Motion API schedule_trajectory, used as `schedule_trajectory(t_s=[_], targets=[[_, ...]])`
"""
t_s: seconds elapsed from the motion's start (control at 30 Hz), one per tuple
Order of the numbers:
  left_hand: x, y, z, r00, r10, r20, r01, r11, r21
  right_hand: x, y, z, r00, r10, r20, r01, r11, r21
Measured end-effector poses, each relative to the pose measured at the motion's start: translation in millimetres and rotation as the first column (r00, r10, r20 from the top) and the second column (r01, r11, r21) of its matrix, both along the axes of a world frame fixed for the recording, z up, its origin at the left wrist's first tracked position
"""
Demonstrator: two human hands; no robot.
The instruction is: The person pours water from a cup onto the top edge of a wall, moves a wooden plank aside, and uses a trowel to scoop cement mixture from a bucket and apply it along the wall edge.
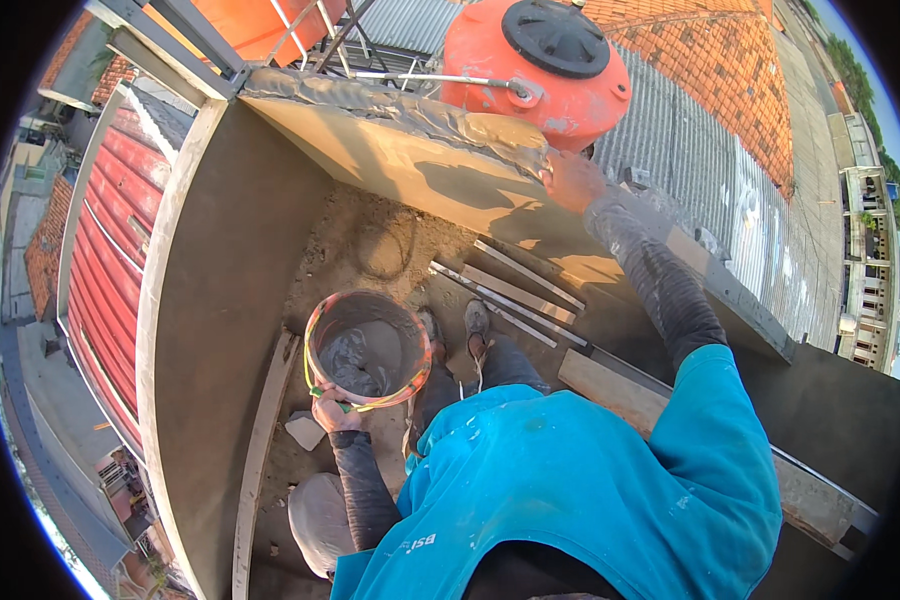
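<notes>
Against the left fingers (327,398), the mortar bucket (375,308)

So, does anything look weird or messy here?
Yes, a bit. A pale chunk with jagged edges lies loose near the bucket, like a broken-off piece. The orange tank has greyish patches on its side, as if splashed. The grey cement along the wall's top looks lumpy and uneven.

Gap between bucket (375,306) and wall (400,160) (planks (520,293) at right)
</notes>
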State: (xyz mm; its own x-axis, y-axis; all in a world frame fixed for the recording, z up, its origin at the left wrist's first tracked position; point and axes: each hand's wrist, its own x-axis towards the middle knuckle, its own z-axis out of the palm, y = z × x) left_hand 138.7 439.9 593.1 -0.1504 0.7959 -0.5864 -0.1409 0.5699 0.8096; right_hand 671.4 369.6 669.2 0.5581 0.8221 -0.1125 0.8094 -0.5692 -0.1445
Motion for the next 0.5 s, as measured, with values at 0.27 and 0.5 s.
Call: schedule_trajectory(t_s=[0.27, 0.5], targets=[[-44.2, -5.4, -9.9, 0.982, 0.186, 0.036, -0.187, 0.982, 0.013, -5.3, -11.7, 34.7, 0.993, -0.087, -0.084, 0.080, 0.993, -0.083], [-52.4, 0.6, -13.3, 0.989, 0.140, 0.055, -0.142, 0.989, 0.043, 37.9, 47.9, 26.6, 0.912, -0.006, -0.409, -0.064, 0.986, -0.156]])
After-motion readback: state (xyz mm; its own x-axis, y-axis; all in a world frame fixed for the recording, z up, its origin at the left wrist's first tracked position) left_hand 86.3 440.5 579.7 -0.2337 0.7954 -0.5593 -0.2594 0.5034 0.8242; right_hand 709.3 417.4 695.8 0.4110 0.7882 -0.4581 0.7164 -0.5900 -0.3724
